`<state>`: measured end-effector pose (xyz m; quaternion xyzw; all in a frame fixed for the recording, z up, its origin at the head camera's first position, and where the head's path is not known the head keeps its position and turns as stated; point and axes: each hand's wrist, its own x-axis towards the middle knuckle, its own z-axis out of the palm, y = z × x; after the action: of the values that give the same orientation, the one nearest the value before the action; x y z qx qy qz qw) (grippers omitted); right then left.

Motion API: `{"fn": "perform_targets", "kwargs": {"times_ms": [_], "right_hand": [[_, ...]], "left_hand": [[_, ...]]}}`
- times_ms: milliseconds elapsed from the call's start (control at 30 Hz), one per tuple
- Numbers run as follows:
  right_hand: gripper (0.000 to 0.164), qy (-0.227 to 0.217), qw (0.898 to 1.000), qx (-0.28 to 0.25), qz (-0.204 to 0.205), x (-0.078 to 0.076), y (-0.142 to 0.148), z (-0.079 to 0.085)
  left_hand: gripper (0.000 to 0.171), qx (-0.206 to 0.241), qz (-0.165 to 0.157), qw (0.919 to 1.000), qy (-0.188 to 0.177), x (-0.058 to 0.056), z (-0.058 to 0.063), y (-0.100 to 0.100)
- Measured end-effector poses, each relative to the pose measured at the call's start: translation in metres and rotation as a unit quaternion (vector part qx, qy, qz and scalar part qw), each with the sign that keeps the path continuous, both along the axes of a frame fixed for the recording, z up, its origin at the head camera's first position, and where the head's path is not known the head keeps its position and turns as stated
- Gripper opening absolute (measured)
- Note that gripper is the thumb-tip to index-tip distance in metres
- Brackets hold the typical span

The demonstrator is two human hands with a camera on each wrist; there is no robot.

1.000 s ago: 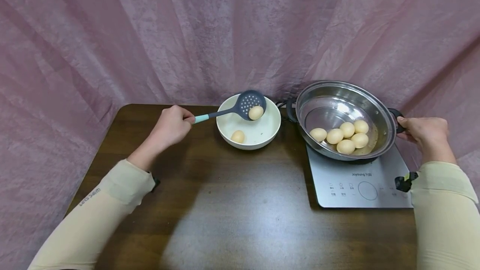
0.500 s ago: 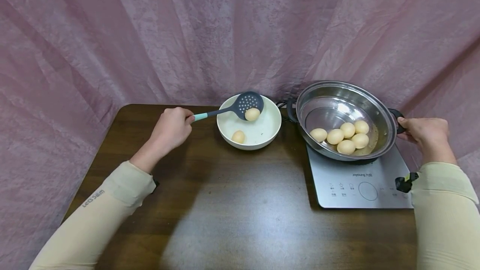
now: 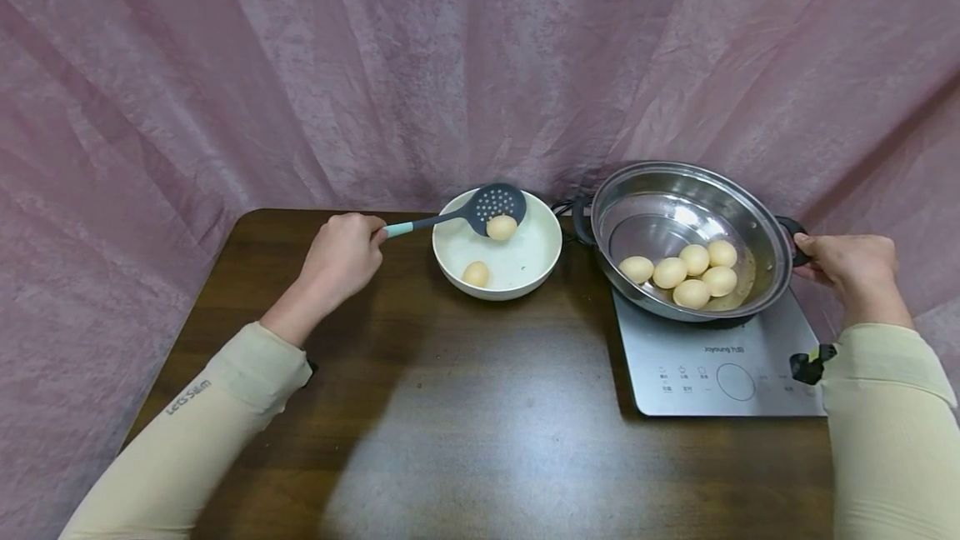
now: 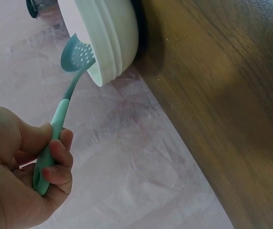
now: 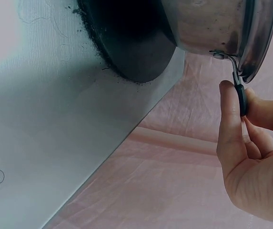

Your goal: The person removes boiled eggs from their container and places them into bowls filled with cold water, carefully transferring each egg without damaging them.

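Note:
My left hand grips the mint-green handle of a grey skimmer. In the left wrist view, fingers and thumb wrap that handle. The skimmer's perforated head is over the white bowl, with one egg at its near edge. Another egg lies at the bottom of the bowl. My right hand pinches the black side handle of a steel pot between thumb and fingers. Several eggs are gathered at the near side of the pot, which looks tilted toward me.
Under the pot is a silver induction cooker with a printed control panel. A black cord lies between bowl and pot. Behind the brown wooden table hangs a pink curtain.
The skimmer has shifted slightly left and its egg has moved with it over the bowl. The right hand, the pot and its eggs look unchanged.

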<state>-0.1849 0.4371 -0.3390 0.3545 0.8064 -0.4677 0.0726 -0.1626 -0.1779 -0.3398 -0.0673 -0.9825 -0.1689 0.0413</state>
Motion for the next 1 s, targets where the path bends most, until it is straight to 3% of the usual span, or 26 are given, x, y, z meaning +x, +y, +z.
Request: {"fn": "perform_targets", "kwargs": {"times_ms": [500, 800, 1000], "right_hand": [[0.054, -0.004, 1.0, 0.009, 0.001, 0.0008, -0.0016, 0.0005], [0.06, -0.012, 1.0, 0.017, -0.004, 0.0016, -0.0038, 0.0025], [0.054, -0.018, 1.0, 0.014, -0.005, 0.0012, -0.0028, 0.0034]], "left_hand": [[0.018, -0.012, -0.006, 0.9982, 0.059, 0.0006, -0.0007, -0.0004], [0.02, -0.003, -0.002, 0.9988, 0.049, 0.0004, -0.0012, -0.002], [0.024, 0.029, 0.006, 0.9995, 0.011, 0.0007, -0.0006, -0.0044]]}}
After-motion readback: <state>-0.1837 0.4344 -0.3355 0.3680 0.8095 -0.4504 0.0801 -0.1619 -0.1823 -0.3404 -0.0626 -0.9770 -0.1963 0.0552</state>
